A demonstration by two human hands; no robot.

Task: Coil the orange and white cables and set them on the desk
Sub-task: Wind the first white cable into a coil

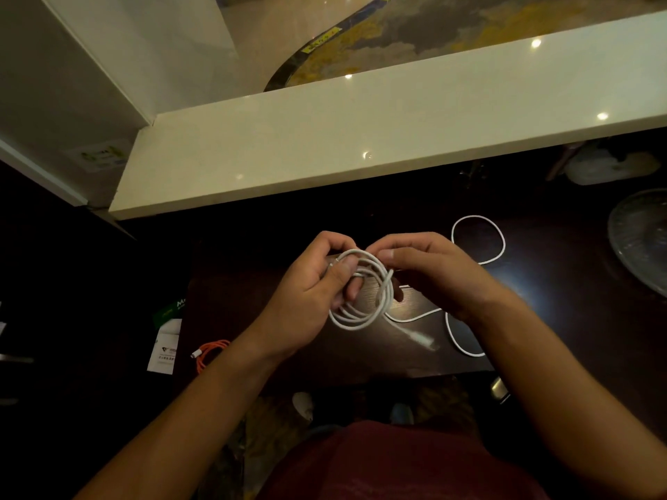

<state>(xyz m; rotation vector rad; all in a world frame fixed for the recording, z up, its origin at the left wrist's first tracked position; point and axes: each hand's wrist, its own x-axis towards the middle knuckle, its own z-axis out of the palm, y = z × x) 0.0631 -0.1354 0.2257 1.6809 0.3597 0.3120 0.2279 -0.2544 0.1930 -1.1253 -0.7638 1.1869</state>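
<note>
Both hands are up over the dark bench (451,359), working the white cable (364,294): the left hand (314,290) grips a bundle of loops and the right hand (429,272) pinches the top of the coil. The loose tail trails off right across the bench in big curves. The orange cable (213,351) sits bunched near the bench's left edge, beside a white paper card (164,350).
</note>
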